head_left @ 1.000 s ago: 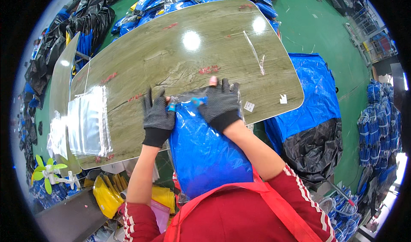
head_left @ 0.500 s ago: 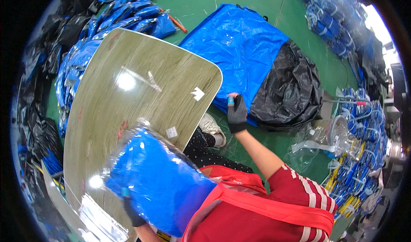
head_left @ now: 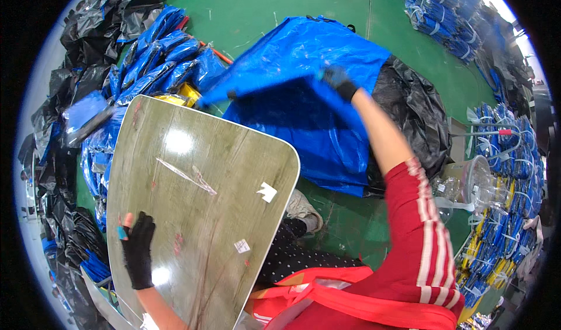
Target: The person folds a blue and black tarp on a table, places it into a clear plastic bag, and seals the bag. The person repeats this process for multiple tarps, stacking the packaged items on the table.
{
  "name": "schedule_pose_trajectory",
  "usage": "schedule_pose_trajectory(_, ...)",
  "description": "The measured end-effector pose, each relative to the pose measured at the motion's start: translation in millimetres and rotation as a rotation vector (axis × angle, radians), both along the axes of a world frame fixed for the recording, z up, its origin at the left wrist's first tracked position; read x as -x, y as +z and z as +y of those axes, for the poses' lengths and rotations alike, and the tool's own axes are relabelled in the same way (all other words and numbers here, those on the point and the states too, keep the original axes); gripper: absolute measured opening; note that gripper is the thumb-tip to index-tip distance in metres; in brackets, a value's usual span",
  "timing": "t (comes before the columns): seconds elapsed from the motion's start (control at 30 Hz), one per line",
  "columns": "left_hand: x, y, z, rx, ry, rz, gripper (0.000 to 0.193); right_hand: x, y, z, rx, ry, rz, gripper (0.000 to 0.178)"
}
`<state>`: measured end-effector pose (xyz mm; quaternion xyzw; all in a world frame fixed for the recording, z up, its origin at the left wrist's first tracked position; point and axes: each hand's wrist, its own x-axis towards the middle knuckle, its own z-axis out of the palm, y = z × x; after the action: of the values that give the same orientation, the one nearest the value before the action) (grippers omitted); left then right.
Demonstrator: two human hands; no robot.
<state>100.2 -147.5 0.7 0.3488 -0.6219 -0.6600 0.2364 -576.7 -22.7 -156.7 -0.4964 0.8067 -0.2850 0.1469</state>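
My left hand (head_left: 138, 249), in a black fingerless-type glove with a blue band on one finger, is open above the wood-grain tabletop (head_left: 193, 155), its fingers stretched out and holding nothing. Beyond the table's far left edge, a flat blue package (head_left: 86, 117) shows smeared by motion above the pile there. My right hand (head_left: 339, 83), gloved too and a little blurred, is closed on a blue plastic sheet (head_left: 345, 55) and holds part of it raised off the floor. A black plastic section (head_left: 412, 105) adjoins the sheet's right side.
Wrapped blue packages (head_left: 155, 67) lie beyond the table, and black plastic (head_left: 87, 44) is heaped at the far left. Tied blue and yellow bundles (head_left: 505, 213) stand at the right, near a clear plastic roll (head_left: 473, 181). Paper scraps (head_left: 267, 192) and clear strips lie on the tabletop.
The blue package has left my left hand and moved to the far left, past the table edge. My right hand has moved farther away, lifting the blue sheet's near part.
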Motion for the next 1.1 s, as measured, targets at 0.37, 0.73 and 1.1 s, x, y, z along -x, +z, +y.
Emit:
schedule_pose_trajectory(0.37,55.1,84.1,61.0,-0.513,-0.176,0.516,0.055,-335.5,283.8,138.8,0.505,1.718,-0.798,0.041)
schedule_pose_trajectory(0.73,-303.0,224.5,173.9,0.348,0.599,-0.637,0.056,-527.5,181.0,234.7,0.322,1.872,-0.600,0.024)
schedule_pose_trajectory(1.1,-503.9,93.6,376.1,0.123,1.060,-0.752,0.075,-250.9,171.0,38.4,-0.191,0.169,0.149,0.057)
